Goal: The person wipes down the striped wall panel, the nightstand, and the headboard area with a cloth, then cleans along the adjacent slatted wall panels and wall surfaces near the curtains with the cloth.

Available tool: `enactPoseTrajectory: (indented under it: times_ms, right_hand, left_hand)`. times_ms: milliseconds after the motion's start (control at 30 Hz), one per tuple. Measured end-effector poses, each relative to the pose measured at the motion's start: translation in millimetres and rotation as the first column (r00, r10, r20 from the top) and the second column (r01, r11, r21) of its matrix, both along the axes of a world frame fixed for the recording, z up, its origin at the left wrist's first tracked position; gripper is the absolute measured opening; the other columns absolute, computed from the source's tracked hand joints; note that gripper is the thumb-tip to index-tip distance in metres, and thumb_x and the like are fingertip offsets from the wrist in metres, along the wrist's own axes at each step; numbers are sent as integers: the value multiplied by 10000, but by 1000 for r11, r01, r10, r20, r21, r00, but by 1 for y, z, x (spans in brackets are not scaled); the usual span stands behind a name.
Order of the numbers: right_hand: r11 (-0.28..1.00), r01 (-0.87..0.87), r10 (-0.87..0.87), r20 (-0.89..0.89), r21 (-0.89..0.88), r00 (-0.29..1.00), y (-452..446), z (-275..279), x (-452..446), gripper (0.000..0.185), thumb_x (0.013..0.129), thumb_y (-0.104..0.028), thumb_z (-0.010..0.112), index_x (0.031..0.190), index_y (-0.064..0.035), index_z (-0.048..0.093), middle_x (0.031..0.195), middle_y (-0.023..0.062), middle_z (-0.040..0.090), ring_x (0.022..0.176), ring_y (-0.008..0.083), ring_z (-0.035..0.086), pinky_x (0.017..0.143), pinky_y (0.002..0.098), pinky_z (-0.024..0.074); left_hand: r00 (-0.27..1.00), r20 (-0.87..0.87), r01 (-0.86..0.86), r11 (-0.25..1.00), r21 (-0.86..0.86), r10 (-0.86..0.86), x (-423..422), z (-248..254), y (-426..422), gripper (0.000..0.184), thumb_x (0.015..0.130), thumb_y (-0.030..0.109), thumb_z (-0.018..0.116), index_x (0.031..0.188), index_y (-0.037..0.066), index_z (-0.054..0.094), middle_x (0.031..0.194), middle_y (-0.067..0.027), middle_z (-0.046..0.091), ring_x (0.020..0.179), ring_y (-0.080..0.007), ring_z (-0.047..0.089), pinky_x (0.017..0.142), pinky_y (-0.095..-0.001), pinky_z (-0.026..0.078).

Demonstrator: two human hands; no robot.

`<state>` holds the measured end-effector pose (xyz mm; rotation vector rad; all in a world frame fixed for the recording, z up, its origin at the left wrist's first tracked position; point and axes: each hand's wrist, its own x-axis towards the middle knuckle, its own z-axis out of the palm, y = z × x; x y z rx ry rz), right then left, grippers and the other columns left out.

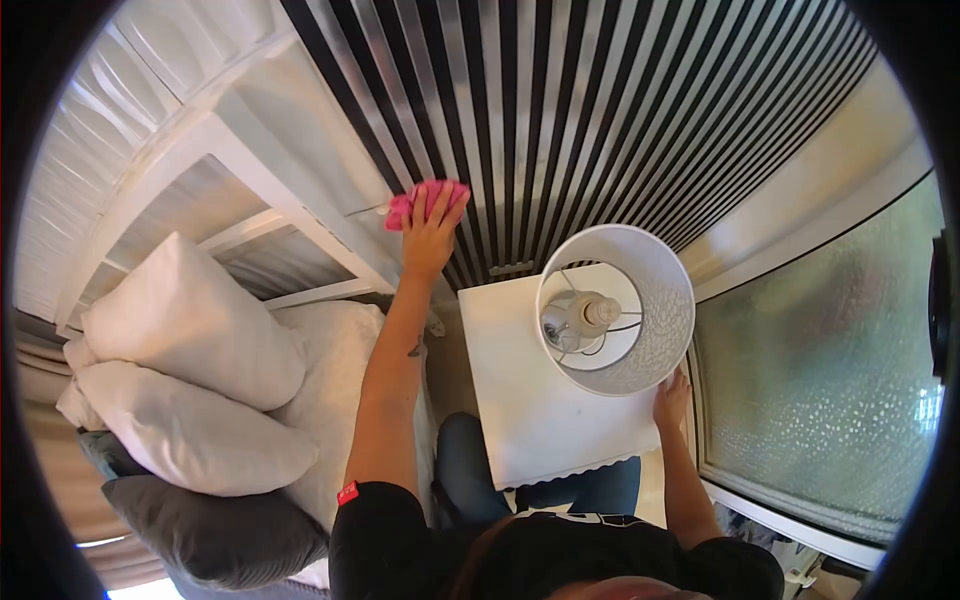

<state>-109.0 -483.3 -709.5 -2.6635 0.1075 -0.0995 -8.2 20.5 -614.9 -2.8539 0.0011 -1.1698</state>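
Note:
My left hand presses a bunched pink cloth against the dark slatted wall panel, near the panel's left edge. Its fingers are spread over the cloth. At the right edge of a white bedside table rests my right hand, fingers stretched forward along the edge and holding nothing; the fingertips are close to the lampshade and partly hard to see. A table lamp with a white shade and a clear base stands on the table, just ahead of my right hand.
Left of me is a bed with white pillows, a dark grey cushion and a white headboard frame. A frosted glass pane borders the right side. My knees are against the table's front.

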Motion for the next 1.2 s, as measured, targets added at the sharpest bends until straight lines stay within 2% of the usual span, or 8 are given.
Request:
enactPoseTrajectory:
  times_ms: [100, 200, 367, 467, 500, 533, 800, 1200]
  right_hand:
    - [999, 11, -16, 96, 44, 995, 3, -14, -1, 511, 895, -356, 467, 1292, -43, 398, 1105, 208, 516, 1052, 385, 448, 897, 468, 347]
    - [999, 11, -5, 127, -42, 992, 10, -14, -2, 501, 885, -325, 489, 1283, -36, 400, 1136, 212, 517, 1051, 386, 463, 896, 454, 364]
    - [998, 66, -66, 18, 10, 998, 21, 10, 3, 500, 896, -333, 476, 1276, -17, 404, 1168, 225, 536, 1016, 387, 532, 846, 445, 418]
    - [999, 45, -43, 122, -14, 992, 14, -8, 2, 495, 896, -348, 483, 1258, -15, 428, 1158, 236, 540, 1014, 389, 543, 836, 439, 432]
    - [1000, 30, -28, 147, -8, 989, 11, -6, 1, 495, 896, -355, 484, 1253, -16, 434, 1157, 238, 538, 1017, 391, 541, 843, 437, 431]
    - [1000, 29, -28, 125, -2, 992, 12, -1, -1, 499, 893, -359, 495, 1247, -12, 439, 1148, 238, 545, 1008, 387, 549, 832, 432, 439]
    - [1000, -23, 23, 198, -6, 980, -6, -8, -15, 450, 888, -320, 524, 1224, -25, 475, 1091, 223, 584, 963, 384, 576, 816, 416, 456]
    - [987, 157, -151, 191, -18, 970, -89, -7, -34, 392, 883, -289, 538, 1161, -12, 547, 1051, 231, 601, 922, 379, 600, 763, 415, 478]
  left_hand:
    - [999, 23, -40, 999, -3, 40, 1, -38, -4, 579, 759, 83, 531, 1284, 322, 478, 1428, 40, 329, 1312, -291, 282, 960, -499, 303]
    - [987, 158, 38, 998, -54, -29, 11, -16, -4, 593, 757, 38, 514, 1281, 313, 484, 1428, 5, 331, 1313, -340, 270, 987, -505, 288]
    - [874, 470, 54, 986, 157, -122, 35, 134, 0, 535, 759, 86, 548, 1265, 254, 511, 1415, -34, 345, 1293, -379, 279, 1003, -562, 239]
    - [778, 587, 70, 959, 274, -225, 44, 204, -8, 472, 764, 88, 543, 1210, 240, 565, 1361, -54, 405, 1240, -403, 323, 1014, -511, 255]
    - [731, 652, 2, 956, 292, -201, 43, 216, -17, 426, 794, 85, 515, 1212, 156, 552, 1350, -90, 416, 1251, -375, 332, 1032, -490, 236]
    - [679, 712, -67, 951, 303, -179, 45, 218, -20, 394, 824, 82, 486, 1214, 71, 539, 1338, -127, 427, 1262, -347, 340, 1051, -468, 217]
    - [566, 800, -97, 948, 304, -198, 50, 205, -18, 380, 843, 114, 430, 1200, 56, 546, 1286, -122, 488, 1227, -343, 391, 1032, -422, 276]
    - [530, 842, -133, 972, 194, -96, 61, 187, -22, 422, 809, 66, 415, 1216, 51, 527, 1318, -138, 450, 1254, -341, 353, 1050, -426, 237]
